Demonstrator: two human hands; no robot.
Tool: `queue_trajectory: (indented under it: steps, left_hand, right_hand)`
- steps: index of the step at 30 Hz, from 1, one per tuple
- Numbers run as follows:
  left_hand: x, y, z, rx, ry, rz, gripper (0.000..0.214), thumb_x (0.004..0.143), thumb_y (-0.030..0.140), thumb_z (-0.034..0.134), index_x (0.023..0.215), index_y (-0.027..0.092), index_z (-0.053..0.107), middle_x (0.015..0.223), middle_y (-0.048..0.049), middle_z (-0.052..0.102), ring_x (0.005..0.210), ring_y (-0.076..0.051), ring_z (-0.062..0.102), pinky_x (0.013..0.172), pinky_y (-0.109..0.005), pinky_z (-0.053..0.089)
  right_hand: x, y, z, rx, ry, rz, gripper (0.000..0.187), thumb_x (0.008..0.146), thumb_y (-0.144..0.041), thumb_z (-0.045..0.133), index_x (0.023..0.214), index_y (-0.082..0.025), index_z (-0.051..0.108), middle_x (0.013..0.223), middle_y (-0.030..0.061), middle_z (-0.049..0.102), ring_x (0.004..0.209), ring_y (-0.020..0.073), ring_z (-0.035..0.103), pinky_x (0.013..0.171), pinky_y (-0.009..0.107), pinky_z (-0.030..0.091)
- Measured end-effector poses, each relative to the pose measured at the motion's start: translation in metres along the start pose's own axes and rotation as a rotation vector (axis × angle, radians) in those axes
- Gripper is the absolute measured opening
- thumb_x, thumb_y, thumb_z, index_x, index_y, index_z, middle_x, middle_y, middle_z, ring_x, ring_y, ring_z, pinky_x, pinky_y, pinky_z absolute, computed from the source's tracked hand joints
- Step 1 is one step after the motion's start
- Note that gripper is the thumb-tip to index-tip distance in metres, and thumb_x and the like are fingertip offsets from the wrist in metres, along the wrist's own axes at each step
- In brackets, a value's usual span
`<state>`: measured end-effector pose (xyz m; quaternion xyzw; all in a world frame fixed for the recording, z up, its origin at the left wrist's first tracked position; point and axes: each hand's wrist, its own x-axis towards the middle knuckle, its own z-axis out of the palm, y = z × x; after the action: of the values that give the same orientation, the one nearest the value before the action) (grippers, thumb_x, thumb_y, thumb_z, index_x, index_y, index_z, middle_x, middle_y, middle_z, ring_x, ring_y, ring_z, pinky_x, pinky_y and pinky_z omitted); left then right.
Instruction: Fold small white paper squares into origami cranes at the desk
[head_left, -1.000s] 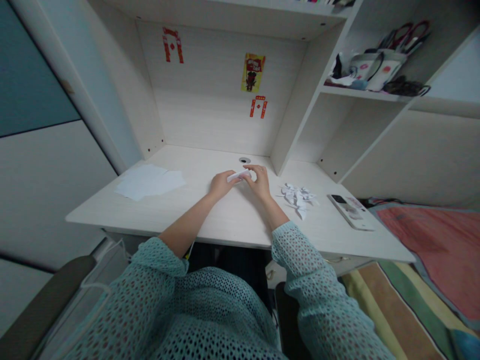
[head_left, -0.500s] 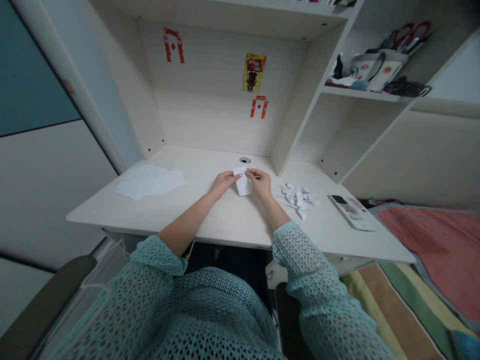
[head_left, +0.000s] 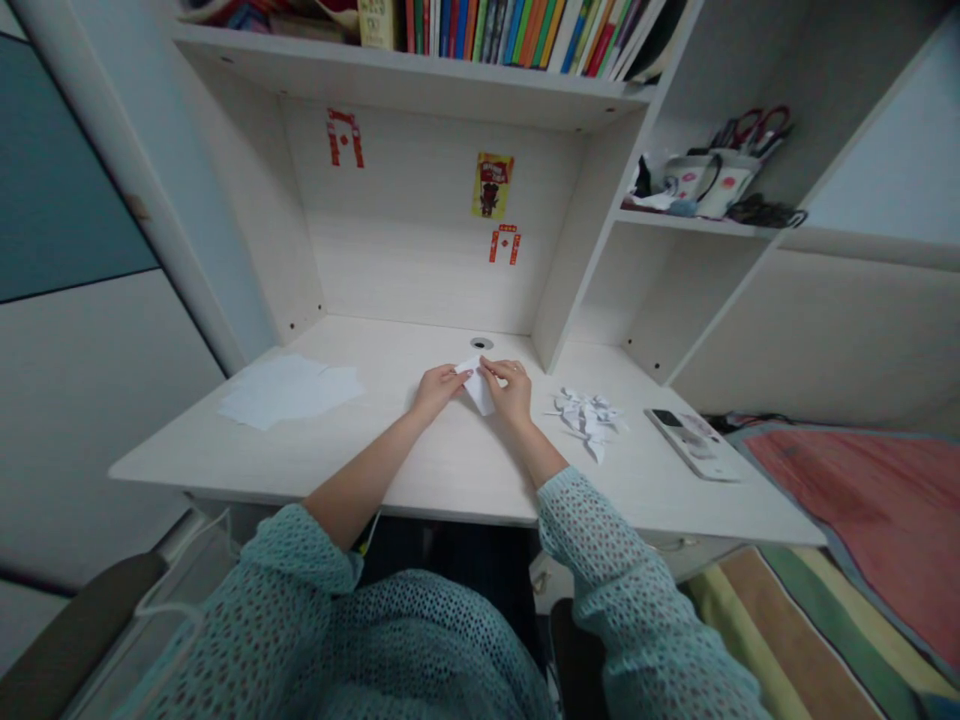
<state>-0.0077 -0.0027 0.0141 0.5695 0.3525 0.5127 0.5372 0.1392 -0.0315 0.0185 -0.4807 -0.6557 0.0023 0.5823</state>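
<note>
A small piece of folded white paper (head_left: 480, 392) is held up a little over the white desk (head_left: 420, 475), tilted, between my two hands. My left hand (head_left: 441, 390) pinches its left edge with thumb and fingers. At its upper right, my right hand (head_left: 511, 388) grips the paper near the top corner, fingers closed. Right of my hands lies a heap of small folded white paper pieces (head_left: 589, 415). Loose white sheets (head_left: 289, 390) are spread on the desk's left side.
On the desk's right lies a white phone-like device (head_left: 694, 445). Above are a shelf of books (head_left: 510, 35) and a side shelf with cups (head_left: 712, 180) of pens and scissors. A round cable hole (head_left: 481, 343) sits near the back panel.
The view has tipped upward, bringing the row of books into sight. The paper has turned to a slant in my hands, and my right fingers now hold it near its top corner.
</note>
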Motion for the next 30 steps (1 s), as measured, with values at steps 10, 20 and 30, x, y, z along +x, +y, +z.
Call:
queue_trajectory:
  steps: [10,20,30]
  left_hand:
    - [0.0,0.001,0.001,0.007,0.039,-0.036,0.039,0.057,0.048,0.073,0.068,0.013,0.062,0.071,-0.0054,0.066,0.065,-0.014,0.059,0.065,-0.025,0.045]
    - [-0.002,0.002,0.0,-0.092,0.092,-0.112,0.045,0.06,0.054,0.069,0.073,0.012,0.066,0.071,-0.0077,0.067,0.064,-0.014,0.059,0.061,-0.024,0.045]
    - [-0.002,-0.002,-0.01,0.526,-0.077,0.145,0.032,0.067,0.047,0.065,0.077,0.017,0.069,0.07,-0.0041,0.069,0.068,-0.017,0.063,0.059,-0.023,0.042]
  right_hand:
    - [0.0,-0.003,-0.002,0.036,0.003,0.018,0.023,0.081,-0.032,0.057,0.098,-0.023,0.07,0.081,0.004,0.069,0.076,0.0184,0.053,0.078,0.034,0.043]
    - [0.002,0.003,0.003,0.053,0.004,0.105,0.023,0.079,-0.035,0.058,0.092,-0.022,0.072,0.079,0.004,0.069,0.07,0.018,0.05,0.073,0.033,0.042]
    - [0.006,0.009,-0.01,-0.192,-0.15,-0.078,0.022,0.083,-0.023,0.054,0.097,-0.028,0.07,0.085,0.0038,0.069,0.091,0.0229,0.049,0.083,0.039,0.034]
